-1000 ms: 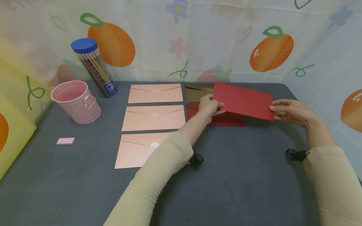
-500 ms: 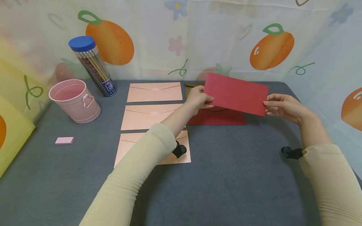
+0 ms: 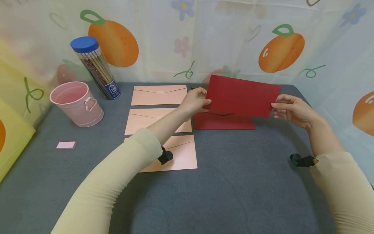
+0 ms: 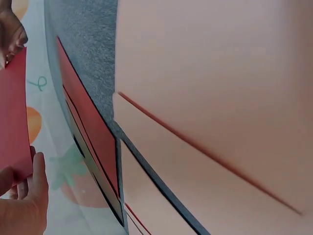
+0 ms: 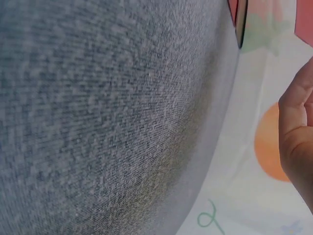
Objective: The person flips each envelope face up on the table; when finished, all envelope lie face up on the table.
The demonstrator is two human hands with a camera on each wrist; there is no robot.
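Both hands pinch the red envelope (image 3: 242,96) by its short ends, the left hand (image 3: 195,101) and right hand (image 3: 287,109) holding it lifted above a second red envelope (image 3: 224,121) on the desk (image 3: 233,188). Light, even pinches should keep it flat and uncreased.

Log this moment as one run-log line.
left hand: pinches red envelope | right hand: pinches opposite end | envelope: above table

We see a plain dark red envelope (image 3: 241,96), three pale pink envelopes (image 3: 159,95), a grey table (image 3: 233,182), a pink bucket (image 3: 76,104), and a curtain (image 3: 204,39) printed with oranges and flowers.
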